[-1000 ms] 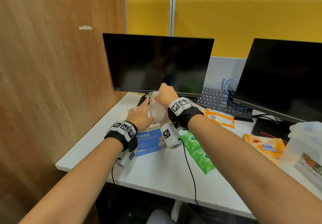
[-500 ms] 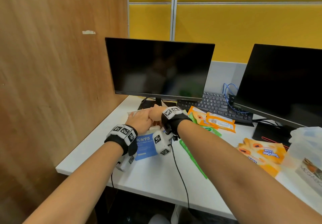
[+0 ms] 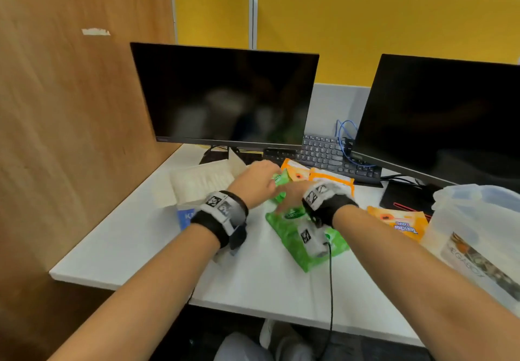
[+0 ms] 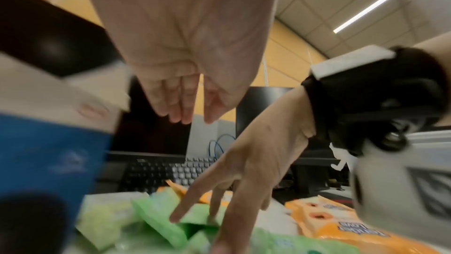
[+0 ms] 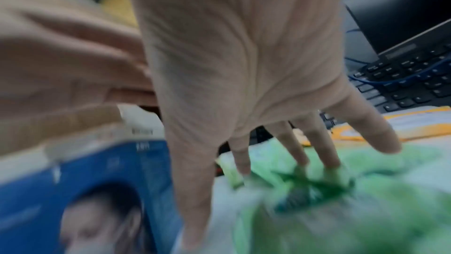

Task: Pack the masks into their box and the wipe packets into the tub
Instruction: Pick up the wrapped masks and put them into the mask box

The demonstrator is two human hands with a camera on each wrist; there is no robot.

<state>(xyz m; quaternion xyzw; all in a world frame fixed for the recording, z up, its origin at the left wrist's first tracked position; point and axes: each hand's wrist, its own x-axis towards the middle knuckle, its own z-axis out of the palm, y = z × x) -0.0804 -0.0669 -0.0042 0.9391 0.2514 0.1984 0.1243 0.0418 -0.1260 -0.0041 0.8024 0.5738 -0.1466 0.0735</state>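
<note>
The mask box (image 3: 184,216), blue-fronted, stands open at the left with white masks (image 3: 202,182) lying in it. Just right of it my left hand (image 3: 266,179) hovers over the green wipe packets with straight fingers (image 4: 182,111) and holds nothing. My right hand (image 3: 284,200) reaches down with fingers spread (image 5: 301,154), their tips touching a green wipe packet (image 3: 292,237). The motion blurs this packet (image 5: 341,210) in the right wrist view. Orange wipe packets (image 3: 332,178) lie behind the hands, another (image 3: 399,221) to the right. The clear tub (image 3: 475,237) stands at the right edge.
Two dark monitors (image 3: 225,93) stand at the back, with a keyboard (image 3: 326,154) and a blue cable (image 3: 344,135) between them. A wooden partition (image 3: 70,107) walls off the left. The white desk (image 3: 135,251) has bare surface near its front edge.
Both hands have left the mask box and moved right to the green wipe packets. The masks that they pressed down now lie in the open box.
</note>
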